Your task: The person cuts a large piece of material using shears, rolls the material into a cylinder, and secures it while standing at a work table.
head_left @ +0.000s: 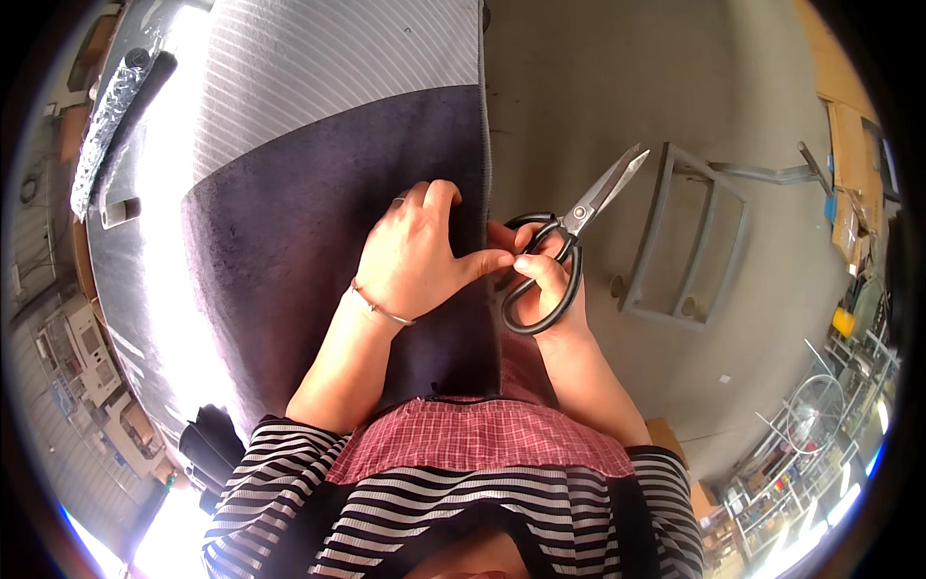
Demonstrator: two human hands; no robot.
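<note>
Dark purple-grey fabric lies spread before me, joined at the far side to a light grey striped piece. My left hand rests on the dark part, fingers bent and thumb stretched out toward the fabric's right edge. Just past that edge, my right hand holds a pair of scissors by black loop handles. Their metal blades point away to the upper right, slightly parted and off the fabric. The two thumb tips meet near the edge; whether anything thin lies between them cannot be made out.
The table's left side is brightly lit and carries a plastic-wrapped roll. On the floor to the right lies a grey metal frame. A fan, racks and cardboard stand farther right.
</note>
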